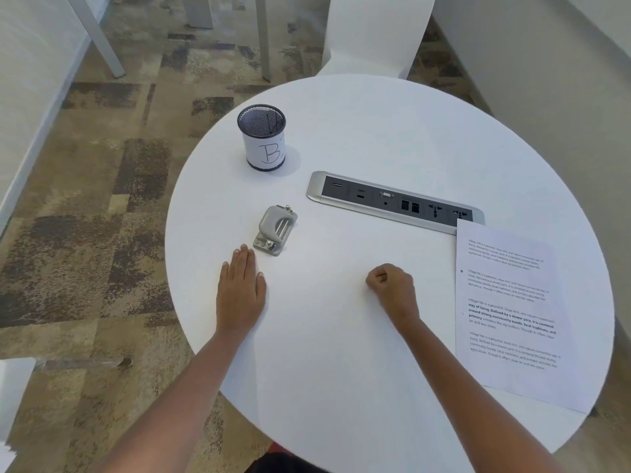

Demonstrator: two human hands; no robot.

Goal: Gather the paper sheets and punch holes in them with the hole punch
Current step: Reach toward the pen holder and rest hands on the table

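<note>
A stack of printed paper sheets (508, 312) lies at the right side of the round white table (375, 131), one corner hanging over the edge. A small grey hole punch (276, 229) sits left of centre. My left hand (241, 288) lies flat on the table, fingers straight, fingertips just short of the punch. My right hand (392, 288) rests on the table in a loose fist, holding nothing, a little left of the sheets.
A black mesh pen cup (262, 138) with a label marked "B" stands at the back left. A silver power and data socket strip (392, 201) is set into the tabletop behind the hands. A white chair (372, 32) stands beyond the table.
</note>
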